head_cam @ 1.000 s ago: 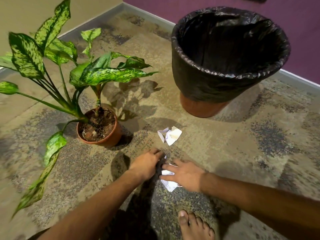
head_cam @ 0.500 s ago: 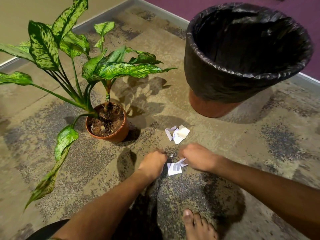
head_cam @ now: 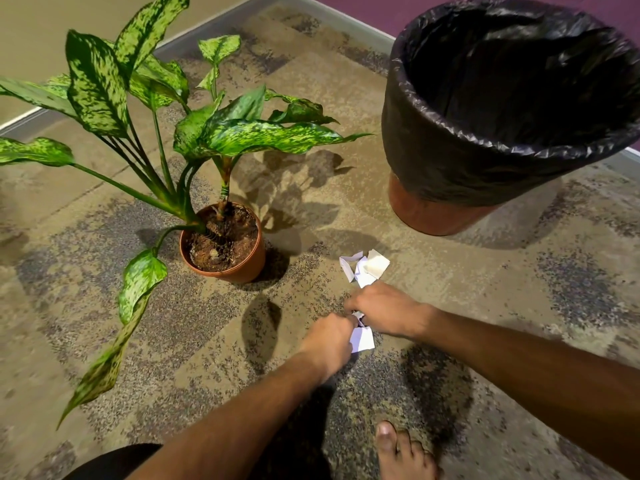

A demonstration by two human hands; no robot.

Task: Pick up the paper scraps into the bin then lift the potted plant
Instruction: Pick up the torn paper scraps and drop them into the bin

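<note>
The left hand (head_cam: 329, 341) and the right hand (head_cam: 384, 315) meet low over the carpet (head_cam: 485, 306), both curled around white paper scraps (head_cam: 362, 337); one flat scrap hangs out from the left hand. Just beyond the right hand a second pile of scraps (head_cam: 363, 268) lies loose on the carpet. The bin (head_cam: 450, 161), lined with a black bag (I cannot see any paper inside), stands farther to the right, so in my judgement the gathering is only begun. The potted plant (head_cam: 225, 244) stands upright to the left, not yet lifted; its stems lean to the left and away.
</note>
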